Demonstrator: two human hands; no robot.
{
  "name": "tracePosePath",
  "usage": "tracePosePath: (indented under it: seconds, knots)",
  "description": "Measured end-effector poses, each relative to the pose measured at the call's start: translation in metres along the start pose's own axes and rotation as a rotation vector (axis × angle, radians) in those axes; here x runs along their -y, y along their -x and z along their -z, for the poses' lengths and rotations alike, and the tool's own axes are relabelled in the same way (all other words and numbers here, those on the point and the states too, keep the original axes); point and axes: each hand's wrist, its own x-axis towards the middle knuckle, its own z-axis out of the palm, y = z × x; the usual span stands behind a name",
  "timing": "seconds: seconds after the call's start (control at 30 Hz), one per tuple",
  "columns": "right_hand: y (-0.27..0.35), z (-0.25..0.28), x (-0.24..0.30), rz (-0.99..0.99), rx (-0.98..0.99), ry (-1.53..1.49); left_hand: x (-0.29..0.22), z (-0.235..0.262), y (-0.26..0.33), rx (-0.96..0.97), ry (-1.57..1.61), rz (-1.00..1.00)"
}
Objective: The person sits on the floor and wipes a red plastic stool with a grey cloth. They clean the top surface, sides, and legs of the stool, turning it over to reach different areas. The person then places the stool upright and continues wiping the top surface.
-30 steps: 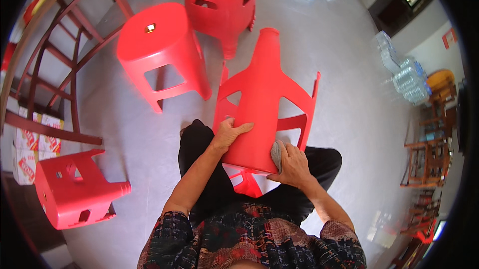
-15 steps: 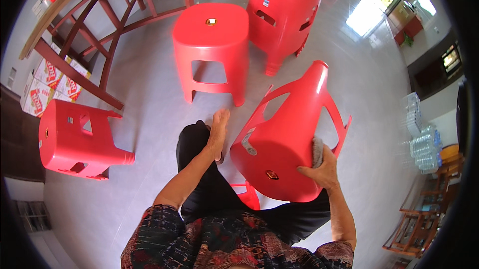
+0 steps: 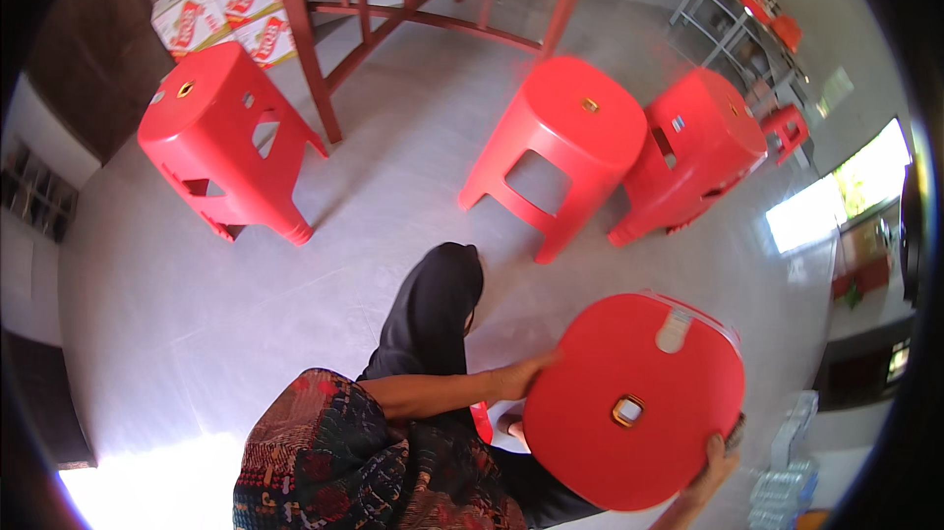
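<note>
A red plastic stool [image 3: 590,353] is tilted in front of me at the right, its seat with a gold-rimmed centre hole facing me. At the seat's right edge is my right hand [image 3: 716,466], closed around the rim with a grey pad [image 3: 736,432] under its fingers. My left hand [image 3: 521,379] reaches to the stool's left edge; its fingertips are blurred and partly hidden there. The stool's legs are hidden behind the seat.
A red stool [image 3: 231,137] stands at the left. Two more, a nearer stool [image 3: 565,127] and a farther stool [image 3: 703,147], stand beyond my knee. Behind them is a wooden frame [image 3: 413,14] with cartons [image 3: 221,14] beside it. Bottles [image 3: 787,486] are at the right edge.
My view has swung to the right. The held stool has turned so that its seat faces me more squarely. My left hand has moved from beside my knee to the stool's edge.
</note>
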Motion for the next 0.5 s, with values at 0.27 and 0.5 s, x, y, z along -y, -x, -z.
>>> tracePosePath:
  seconds: [0.27,0.5]
  knots:
    - [-0.015,-0.001,0.098,0.173,-0.016,0.020,-0.076,-0.125,0.044,0.219,-0.596,-0.560]
    - [-0.059,-0.052,0.155,0.402,0.089,-0.067,-0.157,-0.224,0.106,0.003,-0.635,-0.804]
